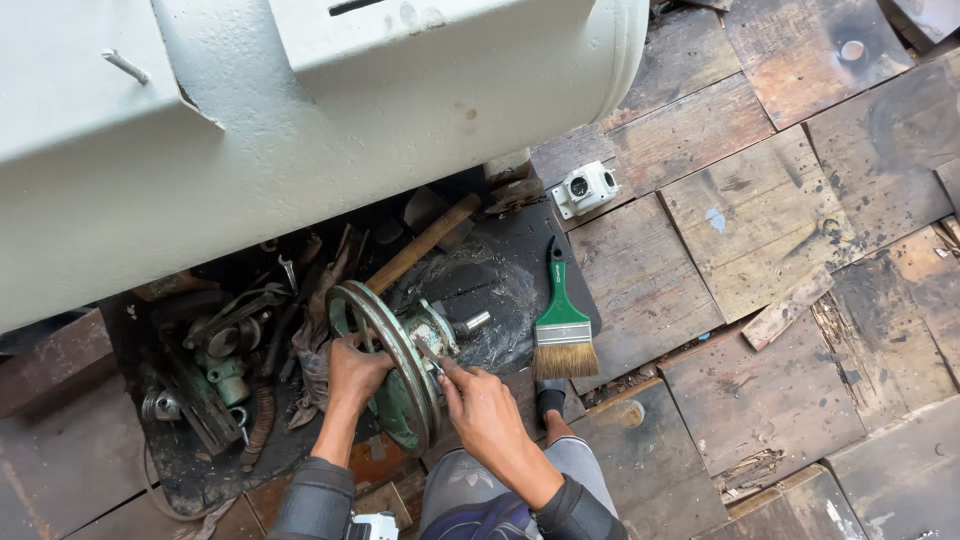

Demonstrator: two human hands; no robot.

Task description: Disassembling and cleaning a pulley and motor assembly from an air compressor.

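Hands work on a green pulley wheel [392, 365] standing on edge on the dirty wooden floor [760, 230], below a big pale tank [300, 110]. Left hand [355, 368] grips the rim with closed fingers. Right hand [483, 410] pinches a thin tool at the hub. Green brush [563, 325] lies just beside; loose greasy parts [215, 365] lie to the left, so the work looks unfinished.

Green-painted metal pulley wheel [392, 365], worn; matt white tank [300, 110]; rough, stained wooden floor [760, 230].
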